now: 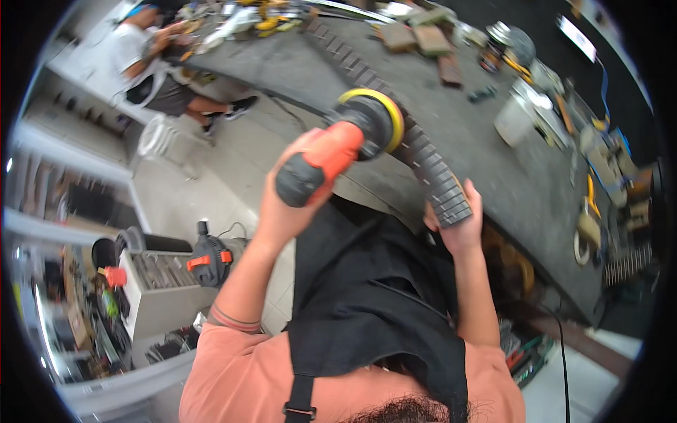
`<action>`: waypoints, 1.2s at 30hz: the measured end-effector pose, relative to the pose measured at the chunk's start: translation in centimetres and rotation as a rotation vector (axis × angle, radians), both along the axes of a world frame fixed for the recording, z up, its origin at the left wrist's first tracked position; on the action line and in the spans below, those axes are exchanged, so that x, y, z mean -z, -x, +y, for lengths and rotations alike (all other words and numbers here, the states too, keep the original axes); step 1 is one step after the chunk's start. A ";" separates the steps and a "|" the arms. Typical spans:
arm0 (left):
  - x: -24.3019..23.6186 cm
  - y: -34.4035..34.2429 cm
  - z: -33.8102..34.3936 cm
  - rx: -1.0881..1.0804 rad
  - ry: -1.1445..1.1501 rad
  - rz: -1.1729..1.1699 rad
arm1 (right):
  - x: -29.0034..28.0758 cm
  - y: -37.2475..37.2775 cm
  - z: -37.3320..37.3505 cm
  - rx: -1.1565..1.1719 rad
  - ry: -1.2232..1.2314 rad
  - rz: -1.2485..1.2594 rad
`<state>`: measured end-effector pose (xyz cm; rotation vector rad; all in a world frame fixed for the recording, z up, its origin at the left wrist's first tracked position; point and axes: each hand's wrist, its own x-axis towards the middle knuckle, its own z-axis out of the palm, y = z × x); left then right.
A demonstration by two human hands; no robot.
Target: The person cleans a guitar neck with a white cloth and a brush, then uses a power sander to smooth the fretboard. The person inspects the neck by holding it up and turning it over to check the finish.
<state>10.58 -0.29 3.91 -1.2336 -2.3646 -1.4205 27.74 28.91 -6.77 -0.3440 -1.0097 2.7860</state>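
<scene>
My left hand [282,173] is wrapped round the body of an orange and black power sander [337,144], raised in front of me. Its round yellow-rimmed pad [392,116] is turned toward a long, dark guitar neck [434,173] crossed by thin light fret lines. Whether the pad touches the neck or stands just off it, I cannot tell. Closed round the near end of the neck is my right hand [462,224]. From there the neck slants up and left over the grey workbench [486,166]. The pad's working face is hidden.
Wood blocks [431,41], a metal can [496,46] and a white bucket [517,116] stand on the bench, with a tape roll [581,248] near its right edge. A seated person [151,67] works at far left, near a white stool [163,139]. An orange-black machine [210,261] is at left.
</scene>
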 end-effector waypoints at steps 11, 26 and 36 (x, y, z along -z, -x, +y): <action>-0.8 -3.0 2.8 0.114 0.154 -0.058 | 0.5 -0.1 -0.2 0.069 -0.094 0.006; -4.2 -2.0 3.9 0.035 0.333 -0.239 | 1.8 0.3 0.1 0.072 -0.133 0.001; -5.0 -2.5 4.6 0.124 0.340 -0.086 | 2.1 0.2 -0.3 0.105 -0.119 -0.031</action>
